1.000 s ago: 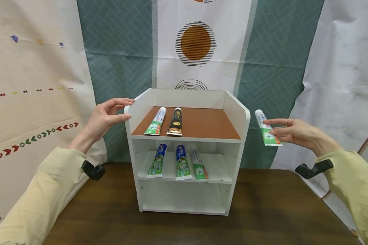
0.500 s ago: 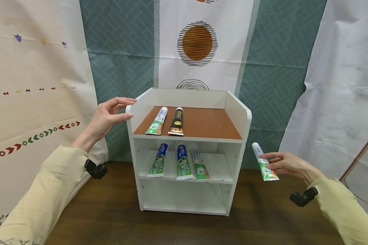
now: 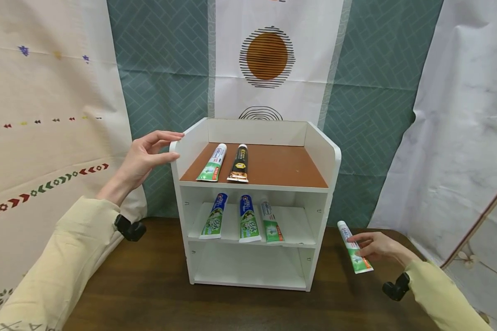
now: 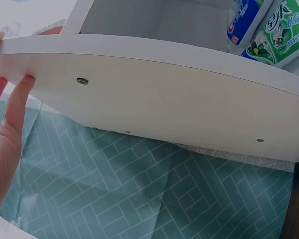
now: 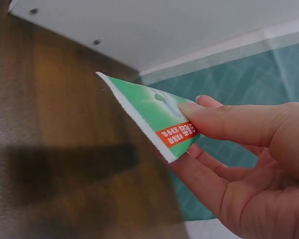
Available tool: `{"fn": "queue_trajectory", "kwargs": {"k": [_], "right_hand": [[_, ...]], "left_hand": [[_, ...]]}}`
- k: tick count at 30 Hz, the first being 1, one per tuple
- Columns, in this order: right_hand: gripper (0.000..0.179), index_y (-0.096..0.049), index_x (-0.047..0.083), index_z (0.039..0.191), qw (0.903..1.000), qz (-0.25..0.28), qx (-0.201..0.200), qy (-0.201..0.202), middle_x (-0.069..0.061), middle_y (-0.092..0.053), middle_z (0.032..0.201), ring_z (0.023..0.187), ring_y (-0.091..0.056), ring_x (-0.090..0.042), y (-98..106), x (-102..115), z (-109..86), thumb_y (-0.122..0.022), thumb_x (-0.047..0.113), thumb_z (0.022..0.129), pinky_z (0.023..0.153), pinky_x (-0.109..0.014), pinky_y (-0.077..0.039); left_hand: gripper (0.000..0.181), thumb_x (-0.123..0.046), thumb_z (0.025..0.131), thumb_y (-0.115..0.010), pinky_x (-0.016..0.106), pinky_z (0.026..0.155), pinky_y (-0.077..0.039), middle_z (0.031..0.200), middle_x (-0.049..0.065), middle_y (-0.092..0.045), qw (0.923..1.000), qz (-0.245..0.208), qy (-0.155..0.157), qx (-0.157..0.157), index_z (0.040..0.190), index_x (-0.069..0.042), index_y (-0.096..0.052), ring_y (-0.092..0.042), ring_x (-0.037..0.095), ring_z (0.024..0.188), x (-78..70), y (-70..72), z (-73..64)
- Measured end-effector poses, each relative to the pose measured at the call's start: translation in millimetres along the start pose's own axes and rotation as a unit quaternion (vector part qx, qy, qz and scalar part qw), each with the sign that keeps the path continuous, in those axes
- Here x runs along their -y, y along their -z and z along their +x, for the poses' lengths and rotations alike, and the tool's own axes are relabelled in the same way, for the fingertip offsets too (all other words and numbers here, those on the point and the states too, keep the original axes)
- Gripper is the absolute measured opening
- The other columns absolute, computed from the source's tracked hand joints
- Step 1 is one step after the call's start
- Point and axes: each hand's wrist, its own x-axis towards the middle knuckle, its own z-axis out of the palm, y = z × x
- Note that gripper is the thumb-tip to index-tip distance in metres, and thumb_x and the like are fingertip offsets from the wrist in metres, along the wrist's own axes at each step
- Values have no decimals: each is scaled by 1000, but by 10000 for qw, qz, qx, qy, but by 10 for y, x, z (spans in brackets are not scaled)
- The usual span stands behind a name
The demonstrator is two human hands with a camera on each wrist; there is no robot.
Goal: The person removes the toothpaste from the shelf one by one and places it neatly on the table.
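Right hand (image 3: pixel 381 248) has the held tube (image 3: pixel 352 246), white and green with a red-orange band, pinched between thumb and fingers; thumb flat on the printed face, fingers behind and below in the right wrist view; tube sits just right of the white shelf unit (image 3: pixel 254 187), over the dark wood table (image 3: pixel 232 309), cap end pointing away, crimped end toward the person; a shadow falls on the wood, exact height above it I can't tell; left hand (image 3: pixel 138 158) is at the upper front corner of the unit's left side panel (image 4: pixel 149 94), fingers spread away from the thumb, tips touching the panel; how hard they press I can't tell; brown top deck (image 3: pixel 283 163) carries a white-green tube (image 3: pixel 212 163) at left and a black tube (image 3: pixel 238 164) beside it, apart, both caps to the rear; middle shelf (image 3: pixel 296 225) has a left blue-green tube (image 3: pixel 214 217), a second blue-green tube (image 3: pixel 248 219) and a rear-leaning white-green tube (image 3: pixel 271 223), ordered left to right, crimped ends at the front edge; behind the unit hangs a teal-and-white patterned cloth (image 3: pixel 161 59); sleeves (image 3: pixel 84 234) pale yellow, black camera (image 3: pixel 130 228) on each wrist.
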Motion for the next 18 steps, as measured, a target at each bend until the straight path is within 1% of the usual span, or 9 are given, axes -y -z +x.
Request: {"fn": "queue_trajectory", "kwargs": {"k": [3,6,10,12,18], "right_hand": [[47,-39,-17,121,9999,-124,-81,17,-17,-55,95,80,-58,-27,-43,-124,33,-60,-6,81,69,-41,-50],[47,-38,-18,121,9999,-101,-59,19,-17,-55,94,79,-58,-27,-87,-223,57,-59,-8,80,69,-40,-50],[46,-38,-19,120,9999,38,-72,-116,-17,-55,92,78,-59,-27,-154,-333,90,-57,-12,79,68,-41,-50],[46,-38,-18,120,9996,59,-158,-214,-17,-55,90,77,-59,-27,-188,-380,109,-57,-12,78,67,-42,-50],[45,-41,-18,118,9986,-247,-373,-265,-16,-55,88,75,-58,-25,-246,-490,146,-58,-11,77,65,-40,-50]], "left_hand": [[31,10,79,-64,31,87,-39,121,13,-52,10000,-30,-21,-14,108,1,-62,-39,26,120,4,-2,-1],[31,9,79,-64,31,88,-39,121,13,-52,10000,-39,-25,-15,108,1,-62,-39,26,120,7,-2,-3],[31,10,79,-64,32,89,-38,121,13,-52,10000,-60,-17,-14,108,0,-61,-39,26,120,14,-2,-8],[31,10,79,-63,32,89,-38,121,13,-52,10000,-81,-21,-13,108,1,-61,-39,26,120,18,-1,-13],[31,10,79,-63,32,88,-38,121,13,-52,9999,-142,-48,-16,108,1,-61,-38,26,120,15,-12,-5]]}}
